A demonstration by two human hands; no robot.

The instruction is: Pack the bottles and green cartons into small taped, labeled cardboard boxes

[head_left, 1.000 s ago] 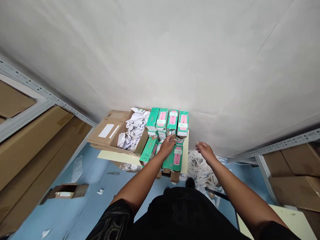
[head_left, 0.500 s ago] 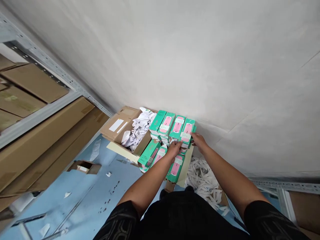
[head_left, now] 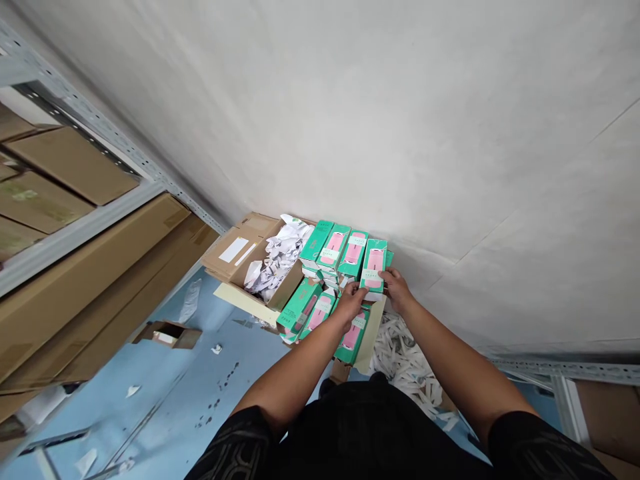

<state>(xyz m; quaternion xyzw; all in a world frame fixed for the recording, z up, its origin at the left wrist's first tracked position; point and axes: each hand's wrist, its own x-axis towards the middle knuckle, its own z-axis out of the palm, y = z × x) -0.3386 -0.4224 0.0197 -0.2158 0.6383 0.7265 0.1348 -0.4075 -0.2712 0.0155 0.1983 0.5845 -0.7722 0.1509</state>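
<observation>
Between my two hands is a green box with a pink panel (head_left: pixel 374 259), at the right end of the back row of like boxes. My left hand (head_left: pixel 352 301) grips its near left corner, and my right hand (head_left: pixel 396 288) is closed on its right side. Beside it stand more green-and-pink boxes (head_left: pixel 354 248), stacked against the wall. A nearer row of the same boxes (head_left: pixel 300 308) lies in front, partly hidden by my left hand and forearm.
Left of the stacks, an opened cardboard carton (head_left: pixel 285 293) holds crumpled white paper (head_left: pixel 283 257). White paper strips (head_left: pixel 407 360) lie at my right. Shelving with brown cartons (head_left: pixel 75 163) stands at left. A small open box (head_left: pixel 173 333) is on the blue floor (head_left: pixel 175 407).
The green box in my hands has been straightened and drawn slightly apart from its neighbour. My right hand has shifted slightly down and reaches further over its edge.
</observation>
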